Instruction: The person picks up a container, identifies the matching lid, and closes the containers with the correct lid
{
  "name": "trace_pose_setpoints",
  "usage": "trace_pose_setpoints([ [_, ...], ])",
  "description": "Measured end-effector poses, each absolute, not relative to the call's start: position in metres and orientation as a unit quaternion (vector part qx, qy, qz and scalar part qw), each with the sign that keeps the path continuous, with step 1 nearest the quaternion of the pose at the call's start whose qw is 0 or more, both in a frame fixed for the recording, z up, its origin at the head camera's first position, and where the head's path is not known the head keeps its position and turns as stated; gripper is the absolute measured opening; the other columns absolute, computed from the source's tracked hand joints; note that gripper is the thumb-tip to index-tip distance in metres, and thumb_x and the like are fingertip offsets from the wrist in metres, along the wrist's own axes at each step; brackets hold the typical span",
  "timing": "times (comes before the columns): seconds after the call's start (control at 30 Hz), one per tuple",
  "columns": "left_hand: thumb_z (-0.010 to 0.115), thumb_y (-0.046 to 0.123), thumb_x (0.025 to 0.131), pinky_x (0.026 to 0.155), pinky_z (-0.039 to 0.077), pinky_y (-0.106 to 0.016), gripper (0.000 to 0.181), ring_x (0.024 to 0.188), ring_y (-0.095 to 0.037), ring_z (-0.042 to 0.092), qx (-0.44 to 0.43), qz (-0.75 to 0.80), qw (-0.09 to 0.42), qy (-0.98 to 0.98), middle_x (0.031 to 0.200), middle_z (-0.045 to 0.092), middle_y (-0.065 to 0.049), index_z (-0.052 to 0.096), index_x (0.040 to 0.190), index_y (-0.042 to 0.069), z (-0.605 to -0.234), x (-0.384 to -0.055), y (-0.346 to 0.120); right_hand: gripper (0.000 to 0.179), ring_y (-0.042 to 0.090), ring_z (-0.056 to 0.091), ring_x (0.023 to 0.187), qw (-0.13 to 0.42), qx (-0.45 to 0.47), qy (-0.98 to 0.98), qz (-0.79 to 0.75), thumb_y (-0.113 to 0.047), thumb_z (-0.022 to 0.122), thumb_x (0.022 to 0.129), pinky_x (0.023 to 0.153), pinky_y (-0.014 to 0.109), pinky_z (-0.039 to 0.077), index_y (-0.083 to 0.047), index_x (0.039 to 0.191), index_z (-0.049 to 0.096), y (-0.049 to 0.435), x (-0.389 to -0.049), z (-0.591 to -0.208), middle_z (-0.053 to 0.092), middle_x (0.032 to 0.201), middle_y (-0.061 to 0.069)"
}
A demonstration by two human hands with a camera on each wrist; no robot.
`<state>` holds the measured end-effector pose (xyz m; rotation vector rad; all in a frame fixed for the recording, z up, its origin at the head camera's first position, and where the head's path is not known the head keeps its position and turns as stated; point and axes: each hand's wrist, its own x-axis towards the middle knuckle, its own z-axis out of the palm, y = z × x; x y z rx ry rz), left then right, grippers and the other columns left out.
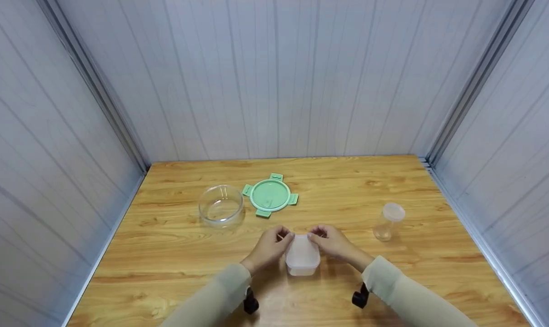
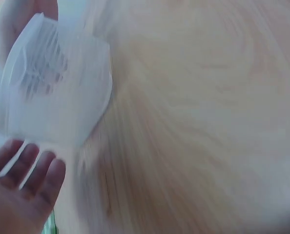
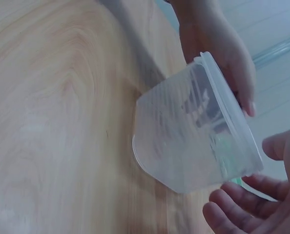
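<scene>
A small translucent plastic food container (image 1: 301, 271) stands in front of the person, a whitish lid (image 1: 302, 250) on its top. My left hand (image 1: 270, 245) pinches the lid's far left corner, thumb on the top edge and fingers curled below the rim. At the far right corner my right hand (image 1: 337, 244) pinches the lid the same way. In the right wrist view the right fingers (image 3: 237, 207) lie under the lid's rim, beside the container's ribbed wall. The left wrist view shows the left fingers (image 2: 35, 168) bent close to the container's side.
Beyond the left hand stands a round clear glass bowl (image 1: 221, 213). Next to it lies a green round lid (image 1: 270, 195) with flaps spread out. A clear jar with a whitish cap (image 1: 393, 212) stands to the right. Pale panel walls (image 1: 274, 81) enclose the wooden table (image 1: 174, 254) on three sides.
</scene>
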<state>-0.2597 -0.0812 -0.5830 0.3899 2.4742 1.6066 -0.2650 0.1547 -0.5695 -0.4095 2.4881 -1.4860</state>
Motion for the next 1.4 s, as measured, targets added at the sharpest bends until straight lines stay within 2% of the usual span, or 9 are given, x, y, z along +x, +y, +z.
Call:
trace_pose_setpoints([
  [0.13, 0.064, 0.033, 0.109, 0.065, 0.046, -0.024, 0.028, 0.077, -0.013, 0.055, 0.100, 0.527, 0.053, 0.842, 0.088, 0.063, 0.000, 0.069, 0.101, 0.007, -0.583, -0.260, -0.070, 0.023, 0.014, 0.060, 0.085, 0.065, -0.102, 0.862, -0.493, -0.021, 0.066, 0.108, 0.073, 0.026, 0.051, 0.000, 0.102, 0.074, 0.146, -0.266, -0.573, 0.072, 0.093, 0.008],
  [0.27, 0.066, 0.030, 0.107, 0.060, 0.042, -0.023, 0.025, 0.071, -0.011, 0.052, 0.075, 0.514, 0.038, 0.854, 0.080, 0.057, 0.003, 0.065, 0.093, 0.010, -0.583, -0.260, -0.064, 0.024, 0.013, 0.057, 0.078, 0.051, -0.077, 0.869, -0.487, -0.023, 0.067, 0.108, 0.069, 0.026, 0.048, -0.005, 0.092, 0.071, 0.141, -0.267, -0.576, 0.066, 0.084, 0.001],
  [0.43, 0.067, 0.030, 0.106, 0.058, 0.040, -0.024, 0.024, 0.069, -0.012, 0.051, 0.050, 0.501, 0.035, 0.863, 0.078, 0.055, 0.004, 0.063, 0.091, 0.012, -0.583, -0.262, -0.060, 0.031, 0.012, 0.051, 0.068, 0.044, -0.064, 0.877, -0.475, -0.026, 0.066, 0.108, 0.060, 0.024, 0.041, -0.011, 0.081, 0.063, 0.138, -0.267, -0.578, 0.055, 0.073, -0.003],
  [0.63, 0.067, 0.035, 0.104, 0.059, 0.040, -0.028, 0.027, 0.068, -0.014, 0.051, 0.035, 0.471, 0.023, 0.881, 0.075, 0.055, 0.005, 0.061, 0.086, 0.015, -0.582, -0.261, -0.057, 0.040, 0.011, 0.046, 0.061, 0.030, -0.063, 0.894, -0.442, -0.033, 0.066, 0.108, 0.055, 0.025, 0.036, -0.017, 0.073, 0.055, 0.136, -0.265, -0.580, 0.049, 0.066, -0.006],
  [0.8, 0.066, 0.038, 0.104, 0.061, 0.040, -0.031, 0.031, 0.066, -0.015, 0.050, 0.031, 0.449, 0.011, 0.893, 0.073, 0.054, 0.005, 0.058, 0.083, 0.017, -0.583, -0.259, -0.055, 0.043, 0.010, 0.045, 0.060, 0.016, -0.070, 0.901, -0.428, -0.034, 0.066, 0.108, 0.055, 0.025, 0.035, -0.018, 0.071, 0.052, 0.135, -0.263, -0.583, 0.048, 0.065, -0.007],
  [1.4, 0.067, 0.038, 0.104, 0.061, 0.038, -0.030, 0.032, 0.067, -0.014, 0.050, 0.037, 0.444, 0.000, 0.895, 0.074, 0.053, 0.005, 0.058, 0.083, 0.017, -0.587, -0.258, -0.054, 0.039, 0.010, 0.045, 0.061, 0.024, -0.083, 0.896, -0.435, -0.029, 0.062, 0.110, 0.054, 0.022, 0.034, -0.016, 0.075, 0.053, 0.134, -0.262, -0.583, 0.048, 0.067, -0.006],
])
